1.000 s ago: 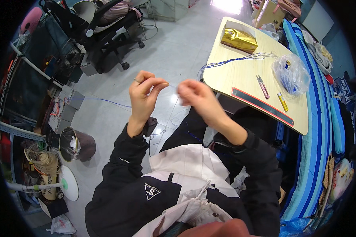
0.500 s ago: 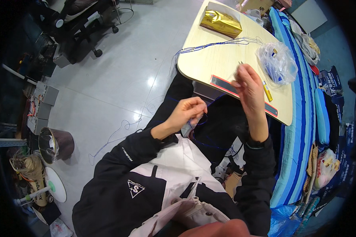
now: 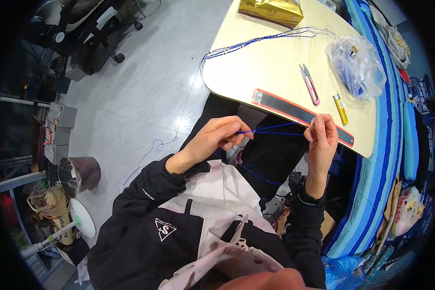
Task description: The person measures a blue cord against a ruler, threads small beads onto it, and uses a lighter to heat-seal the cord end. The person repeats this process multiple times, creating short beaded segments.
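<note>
A thin blue cord (image 3: 270, 129) is stretched between my two hands above my lap. My left hand (image 3: 221, 137) pinches one end with the fingers curled. My right hand (image 3: 322, 137) pinches the other end right at the edge of the pale wooden table (image 3: 270, 72). More blue cord (image 3: 256, 175) loops down over my dark trousers. On the table lie pink thread snips (image 3: 309, 83), a yellow lighter (image 3: 341, 108), a long ruler with an orange rim (image 3: 299, 114) and a beaded blue cord (image 3: 270, 38).
A clear plastic bag (image 3: 356, 65) holding blue cord and a gold foil packet (image 3: 270, 10) sit on the table. Blue striped bedding (image 3: 391, 125) runs along the right. Office chairs (image 3: 87, 29), a dark bin (image 3: 79, 174) and loose cord on the grey floor (image 3: 154, 145) are at the left.
My left hand has risen from my lap and now holds the cord taut toward my right hand, which has come lower, to the table edge. The view has tilted slightly.
</note>
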`<move>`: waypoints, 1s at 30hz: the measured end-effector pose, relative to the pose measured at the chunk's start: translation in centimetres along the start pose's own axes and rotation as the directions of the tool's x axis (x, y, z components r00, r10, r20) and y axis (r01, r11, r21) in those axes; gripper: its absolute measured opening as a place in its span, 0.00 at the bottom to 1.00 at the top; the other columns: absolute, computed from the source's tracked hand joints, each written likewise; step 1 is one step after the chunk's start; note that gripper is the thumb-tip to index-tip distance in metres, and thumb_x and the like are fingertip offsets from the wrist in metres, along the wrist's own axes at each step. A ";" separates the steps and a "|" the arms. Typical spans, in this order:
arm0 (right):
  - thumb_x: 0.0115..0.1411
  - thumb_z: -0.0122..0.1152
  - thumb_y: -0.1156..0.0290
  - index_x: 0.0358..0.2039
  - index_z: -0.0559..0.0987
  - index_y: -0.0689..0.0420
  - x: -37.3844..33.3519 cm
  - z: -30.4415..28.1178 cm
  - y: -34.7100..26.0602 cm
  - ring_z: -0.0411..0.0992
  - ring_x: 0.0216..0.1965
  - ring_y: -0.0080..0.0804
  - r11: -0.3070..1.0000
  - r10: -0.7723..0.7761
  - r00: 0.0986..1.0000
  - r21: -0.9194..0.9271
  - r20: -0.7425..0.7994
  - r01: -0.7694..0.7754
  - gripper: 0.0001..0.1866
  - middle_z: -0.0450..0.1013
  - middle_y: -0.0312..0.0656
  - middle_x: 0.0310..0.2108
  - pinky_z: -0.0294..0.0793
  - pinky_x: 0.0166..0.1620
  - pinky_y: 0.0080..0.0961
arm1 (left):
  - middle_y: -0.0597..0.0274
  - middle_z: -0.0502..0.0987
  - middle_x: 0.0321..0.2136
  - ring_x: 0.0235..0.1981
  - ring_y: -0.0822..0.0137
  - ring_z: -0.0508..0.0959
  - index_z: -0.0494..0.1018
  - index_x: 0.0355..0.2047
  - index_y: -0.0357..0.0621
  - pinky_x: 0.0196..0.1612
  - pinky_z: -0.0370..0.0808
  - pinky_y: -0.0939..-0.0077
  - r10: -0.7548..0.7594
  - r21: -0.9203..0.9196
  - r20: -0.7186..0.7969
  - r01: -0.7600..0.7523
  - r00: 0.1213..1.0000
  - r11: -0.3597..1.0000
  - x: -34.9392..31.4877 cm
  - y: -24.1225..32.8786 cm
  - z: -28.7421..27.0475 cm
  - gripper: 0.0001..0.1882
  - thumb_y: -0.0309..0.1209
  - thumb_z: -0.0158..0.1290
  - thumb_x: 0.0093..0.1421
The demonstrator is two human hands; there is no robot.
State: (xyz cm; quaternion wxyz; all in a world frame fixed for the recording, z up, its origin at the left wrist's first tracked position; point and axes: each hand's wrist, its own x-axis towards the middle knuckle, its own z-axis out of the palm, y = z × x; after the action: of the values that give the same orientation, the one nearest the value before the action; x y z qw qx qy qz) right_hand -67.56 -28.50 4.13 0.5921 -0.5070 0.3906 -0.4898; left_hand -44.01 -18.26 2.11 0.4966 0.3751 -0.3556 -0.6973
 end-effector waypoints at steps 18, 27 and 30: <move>0.63 0.47 0.75 0.27 0.66 0.60 -0.7 -2.1 -0.3 0.51 0.21 0.17 0.966 -0.184 0.982 0.188 0.030 0.176 0.07 0.57 0.33 0.23 0.52 0.21 0.12 | 0.62 0.71 0.19 0.18 0.73 0.67 0.72 0.28 0.36 0.21 0.62 0.82 0.353 0.763 0.046 -0.261 0.935 0.592 2.3 2.6 1.0 0.03 0.21 0.49 0.53; 0.42 0.58 0.85 0.22 0.70 0.62 -0.2 -3.4 -3.1 0.64 0.26 0.28 0.821 -0.157 0.948 -0.497 0.277 0.281 0.08 0.66 0.41 0.25 0.62 0.31 0.20 | 0.55 0.70 0.22 0.23 0.59 0.72 0.71 0.31 0.35 0.27 0.69 0.73 0.441 0.882 0.158 -0.327 0.884 0.340 5.3 4.6 0.3 0.07 0.18 0.51 0.50; 0.44 0.60 0.84 0.22 0.70 0.62 0.7 -3.7 -2.6 0.64 0.25 0.30 0.676 -0.286 0.921 -0.626 0.264 0.389 0.07 0.66 0.41 0.25 0.63 0.29 0.21 | 0.55 0.70 0.22 0.23 0.60 0.72 0.72 0.31 0.35 0.27 0.68 0.73 0.393 0.891 0.212 -0.342 0.895 0.298 6.1 4.5 0.2 0.07 0.17 0.50 0.49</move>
State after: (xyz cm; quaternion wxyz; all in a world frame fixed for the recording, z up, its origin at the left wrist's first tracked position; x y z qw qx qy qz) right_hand -71.48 -29.99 6.01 0.2967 -0.7821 0.3949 -0.3800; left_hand -43.65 -25.20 5.05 0.3623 0.5086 -0.7417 -0.2449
